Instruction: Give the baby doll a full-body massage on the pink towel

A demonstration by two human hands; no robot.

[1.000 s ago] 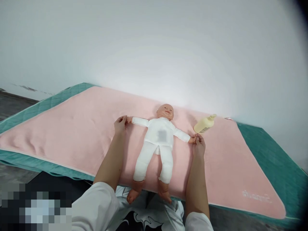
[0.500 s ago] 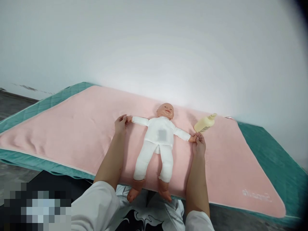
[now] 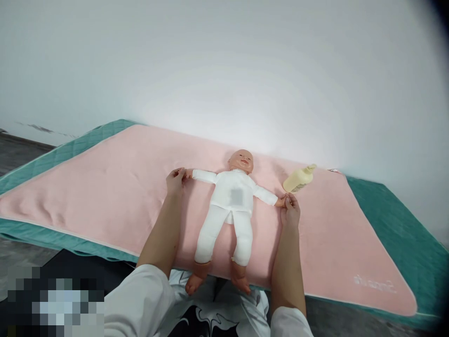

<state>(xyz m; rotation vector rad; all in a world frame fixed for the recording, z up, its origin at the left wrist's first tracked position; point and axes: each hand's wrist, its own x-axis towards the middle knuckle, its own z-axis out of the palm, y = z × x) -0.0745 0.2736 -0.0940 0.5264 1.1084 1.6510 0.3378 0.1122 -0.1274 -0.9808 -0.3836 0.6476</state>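
A baby doll [image 3: 231, 192] in a white top and white trousers lies on its back on a pink mat [image 3: 105, 187]. Its head points away from me and its bare feet reach over the near edge. Both its arms are stretched out sideways. My left hand [image 3: 175, 179] pinches the doll's hand on the left. On the right, my right hand [image 3: 292, 207] has its fingers closed on the doll's other hand. Just beyond my right hand lies a pale yellow pump bottle [image 3: 298, 179], tipped on its side.
Under the pink mat is a green quilted cover [image 3: 396, 224], showing at both ends and along the near edge. A white wall [image 3: 224, 70] rises directly behind. Grey floor [image 3: 21, 252] and a dark object [image 3: 84, 267] are at the lower left, partly blurred out.
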